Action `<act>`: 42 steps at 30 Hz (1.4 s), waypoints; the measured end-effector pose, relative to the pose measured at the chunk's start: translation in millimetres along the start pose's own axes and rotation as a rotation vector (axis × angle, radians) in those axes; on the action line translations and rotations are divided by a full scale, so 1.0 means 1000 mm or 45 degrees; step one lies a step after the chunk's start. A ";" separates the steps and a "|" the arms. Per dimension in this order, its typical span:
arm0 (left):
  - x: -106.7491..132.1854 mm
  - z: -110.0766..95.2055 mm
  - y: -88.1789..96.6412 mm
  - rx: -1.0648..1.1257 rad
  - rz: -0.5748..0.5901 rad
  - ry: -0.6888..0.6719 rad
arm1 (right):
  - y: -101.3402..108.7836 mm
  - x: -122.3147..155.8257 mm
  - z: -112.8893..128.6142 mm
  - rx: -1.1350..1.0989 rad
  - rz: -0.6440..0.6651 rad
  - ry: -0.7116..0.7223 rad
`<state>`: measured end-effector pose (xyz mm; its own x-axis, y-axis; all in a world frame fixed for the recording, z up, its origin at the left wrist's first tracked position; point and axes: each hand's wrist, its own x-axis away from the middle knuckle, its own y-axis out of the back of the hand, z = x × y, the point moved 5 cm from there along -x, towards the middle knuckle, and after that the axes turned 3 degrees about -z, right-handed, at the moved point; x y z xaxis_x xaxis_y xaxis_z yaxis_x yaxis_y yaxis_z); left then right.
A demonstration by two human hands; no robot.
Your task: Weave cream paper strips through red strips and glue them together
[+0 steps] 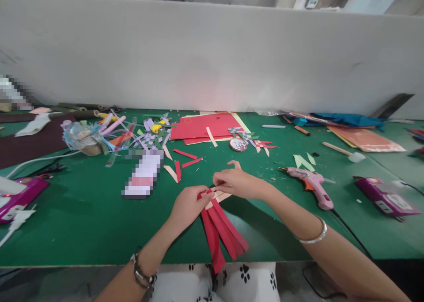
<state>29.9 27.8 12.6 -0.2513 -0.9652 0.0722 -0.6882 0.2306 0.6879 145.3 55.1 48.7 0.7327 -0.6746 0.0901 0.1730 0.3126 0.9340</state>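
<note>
Between my two hands is a small weave of red and pale peach strips point(222, 224), its long red ends hanging down toward the table's front edge. My left hand point(190, 205) pinches its upper left corner, thumb on top. With bent fingers, my right hand point(236, 180) grips the pale strips at the upper right, its index finger lifted away. The fingers partly hide the woven part. Just beyond my hands lie loose red strips point(185, 154) and a pale strip point(171, 174) on the green table point(99, 231).
Red sheets point(202, 127), a round tin of pins point(238, 144) and a finished-looking woven piece point(265, 145) lie at the back. A pink glue gun point(313, 185) with its cord is on the right, near a purple power strip point(384, 196). A blurred phone-like object point(144, 174) lies left.
</note>
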 end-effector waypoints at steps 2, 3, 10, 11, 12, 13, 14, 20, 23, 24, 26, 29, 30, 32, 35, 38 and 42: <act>-0.002 -0.002 0.003 -0.014 0.023 -0.043 | -0.002 0.002 0.000 -0.045 -0.002 -0.025; -0.002 -0.002 0.005 -0.012 0.030 -0.059 | -0.003 0.003 -0.001 -0.063 -0.008 -0.038; -0.017 -0.011 0.011 0.001 0.201 -0.262 | -0.003 0.006 -0.011 -0.134 -0.098 -0.143; -0.020 -0.011 0.010 0.003 0.222 -0.276 | -0.002 0.006 -0.012 -0.135 -0.106 -0.155; -0.024 -0.010 0.010 0.005 0.240 -0.288 | -0.002 0.006 -0.013 -0.136 -0.109 -0.166; -0.027 -0.009 0.008 0.009 0.252 -0.295 | -0.002 0.006 -0.015 -0.135 -0.110 -0.175; -0.030 -0.008 0.007 0.015 0.259 -0.297 | -0.002 0.005 -0.016 -0.136 -0.106 -0.181; -0.036 -0.001 0.001 0.055 0.303 -0.299 | -0.012 0.004 -0.021 -0.223 -0.077 -0.164; -0.034 0.001 0.000 0.053 0.325 -0.291 | -0.017 0.004 -0.019 -0.268 -0.027 -0.128; -0.034 0.002 0.000 0.051 0.333 -0.288 | -0.018 0.004 -0.019 -0.278 -0.017 -0.121; -0.032 0.002 -0.001 0.055 0.354 -0.283 | -0.019 0.004 -0.019 -0.297 0.006 -0.112; -0.030 0.001 -0.001 0.087 0.381 -0.266 | -0.020 0.006 -0.020 -0.312 0.039 -0.096; -0.030 0.000 -0.002 0.101 0.388 -0.259 | -0.020 0.007 -0.020 -0.316 0.047 -0.090; -0.029 0.000 -0.002 0.134 0.404 -0.253 | -0.020 0.008 -0.021 -0.326 0.062 -0.076; -0.027 -0.001 -0.004 0.189 0.443 -0.249 | -0.019 0.010 -0.021 -0.336 0.076 -0.044; -0.027 0.000 -0.006 0.238 0.465 -0.240 | -0.019 0.011 -0.021 -0.332 0.078 -0.022; -0.028 0.002 -0.005 0.302 0.468 -0.208 | -0.018 0.013 -0.023 -0.324 0.042 -0.046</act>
<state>38.9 53.7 5.0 -0.5984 -0.7866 0.1521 -0.6656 0.5937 0.4522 166.8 56.0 25.0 0.7171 -0.6836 0.1355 0.3132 0.4898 0.8136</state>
